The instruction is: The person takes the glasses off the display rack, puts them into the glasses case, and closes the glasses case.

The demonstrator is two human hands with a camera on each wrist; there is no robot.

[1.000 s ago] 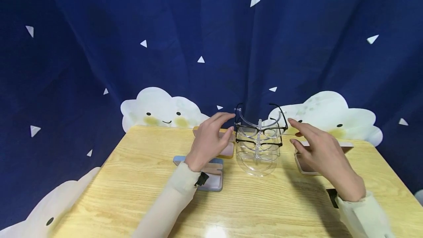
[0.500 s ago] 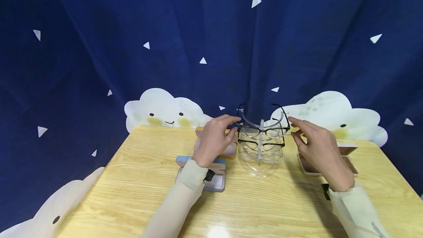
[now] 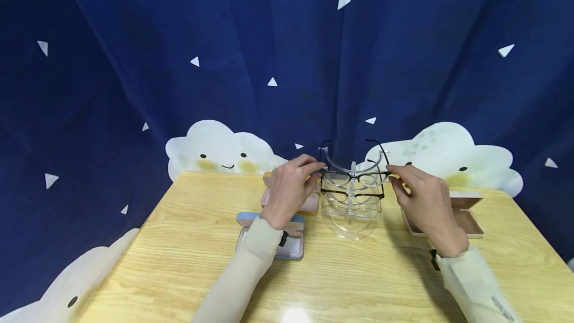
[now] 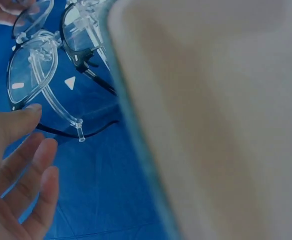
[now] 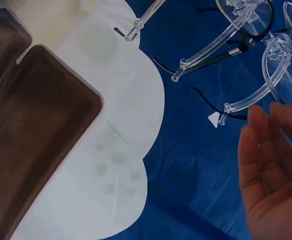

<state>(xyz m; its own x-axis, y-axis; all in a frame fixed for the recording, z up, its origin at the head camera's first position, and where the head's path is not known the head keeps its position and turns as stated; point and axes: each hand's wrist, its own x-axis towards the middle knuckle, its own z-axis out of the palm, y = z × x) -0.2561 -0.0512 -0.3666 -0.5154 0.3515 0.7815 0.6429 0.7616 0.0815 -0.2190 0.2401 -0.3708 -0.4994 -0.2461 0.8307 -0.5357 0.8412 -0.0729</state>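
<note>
A clear display stand (image 3: 349, 236) holds several glasses one above another on the table. My left hand (image 3: 289, 191) pinches the left hinge corner of the top black-framed glasses (image 3: 353, 177). At the opposite corner, my right hand (image 3: 423, 201) pinches the same glasses with thumb and forefinger. Their temples point back over the stand's top arm. Below sits another pair of black half-rim glasses (image 3: 334, 192), with a thin-rimmed pair (image 3: 352, 212) lower down. In the left wrist view the remaining fingers (image 4: 46, 155) spread loosely away from the frame.
An open blue glasses case (image 3: 293, 255) lies front left of the stand. Behind it, partly covered by my left hand, is an orange case (image 3: 312, 208). An open brown-lined case (image 3: 468, 223) lies to the right. A dark blue curtain (image 3: 287, 39) hangs behind the table.
My right hand has moved left and my left hand slightly right, closing in on the top glasses. Fingers that were apart from the frame now hold its two corners.
</note>
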